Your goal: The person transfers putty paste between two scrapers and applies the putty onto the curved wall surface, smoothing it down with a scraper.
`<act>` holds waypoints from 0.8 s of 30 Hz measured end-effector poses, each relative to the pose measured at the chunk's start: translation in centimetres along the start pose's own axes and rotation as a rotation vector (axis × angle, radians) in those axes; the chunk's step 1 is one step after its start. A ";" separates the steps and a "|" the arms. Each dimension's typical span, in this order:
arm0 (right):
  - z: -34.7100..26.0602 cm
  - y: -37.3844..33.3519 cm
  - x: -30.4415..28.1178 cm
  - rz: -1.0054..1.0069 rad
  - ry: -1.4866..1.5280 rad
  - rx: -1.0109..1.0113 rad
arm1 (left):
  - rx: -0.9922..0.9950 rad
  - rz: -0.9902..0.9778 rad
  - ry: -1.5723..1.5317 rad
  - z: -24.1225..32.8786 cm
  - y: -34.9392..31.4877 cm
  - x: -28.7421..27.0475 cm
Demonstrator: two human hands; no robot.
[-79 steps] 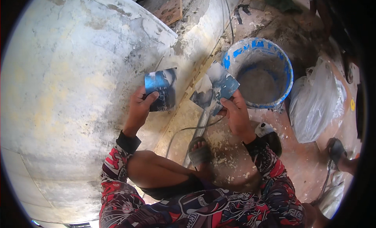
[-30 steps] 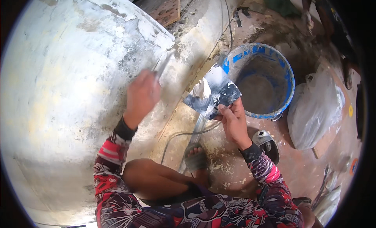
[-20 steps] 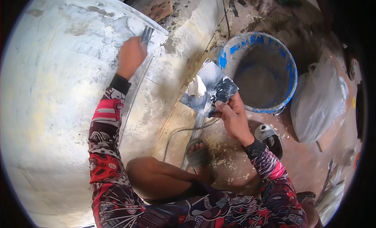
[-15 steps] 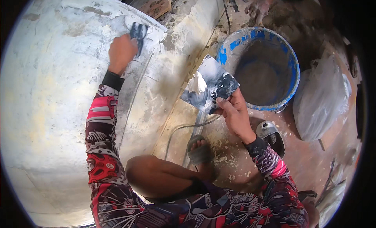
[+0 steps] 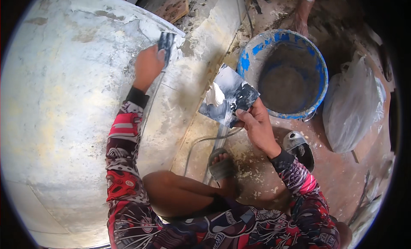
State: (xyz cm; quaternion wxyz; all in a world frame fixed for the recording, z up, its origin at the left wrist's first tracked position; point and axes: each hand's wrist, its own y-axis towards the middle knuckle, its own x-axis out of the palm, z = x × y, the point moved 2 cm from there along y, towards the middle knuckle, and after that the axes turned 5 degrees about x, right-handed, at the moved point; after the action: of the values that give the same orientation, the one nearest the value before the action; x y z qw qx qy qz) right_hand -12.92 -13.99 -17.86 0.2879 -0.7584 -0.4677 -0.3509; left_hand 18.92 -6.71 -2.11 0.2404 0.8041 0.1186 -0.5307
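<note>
My left hand (image 5: 148,65) grips a dark, flat putty knife (image 5: 167,47), its blade laid against the pale, patchy wall (image 5: 85,99) close to the wall's edge. Fingers and thumb of my right hand (image 5: 257,125) pinch one corner of a square, smeared plate (image 5: 229,94), held out over the floor to the left of a bucket. A lump of white putty (image 5: 215,95) sits on the plate's left part. How far my left fingers wrap behind the knife is hidden.
A blue bucket (image 5: 244,62) crusted with grey stands at the right, near another person's hand (image 5: 300,26). Beside it lie a clear plastic bag (image 5: 349,116) and a cut-open container (image 5: 297,144). A cable (image 5: 201,140) runs past my sandalled foot (image 5: 222,165).
My left hand and the putty knife have moved right and slightly down, toward the wall's edge. The plate stays nearly in place. The other person's hand has shifted right, behind the bucket's rim.
</note>
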 end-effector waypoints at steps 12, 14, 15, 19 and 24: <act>0.2 -0.5 0.5 0.017 -0.092 0.003 | -0.164 0.069 0.175 -1.4 3.0 -3.5; 0.7 -0.4 0.1 0.018 -0.112 -0.004 | -0.172 0.102 0.208 -2.1 3.4 -5.0; 0.8 -0.3 0.0 0.017 -0.134 -0.012 | -0.193 0.106 0.195 -2.4 3.4 -5.8; 0.1 -0.6 0.7 0.020 -0.082 -0.010 | -0.193 0.162 0.224 -4.1 3.2 -8.3; 0.6 -0.5 0.3 0.016 -0.083 -0.009 | -0.212 0.237 0.258 -6.2 2.7 -11.2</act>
State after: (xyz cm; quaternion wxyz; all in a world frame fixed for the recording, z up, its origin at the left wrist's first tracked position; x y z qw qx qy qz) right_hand -13.08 -13.16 -17.91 0.2677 -0.7774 -0.4713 -0.3191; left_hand 20.48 -5.08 10.79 0.3671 0.8440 0.1082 -0.3759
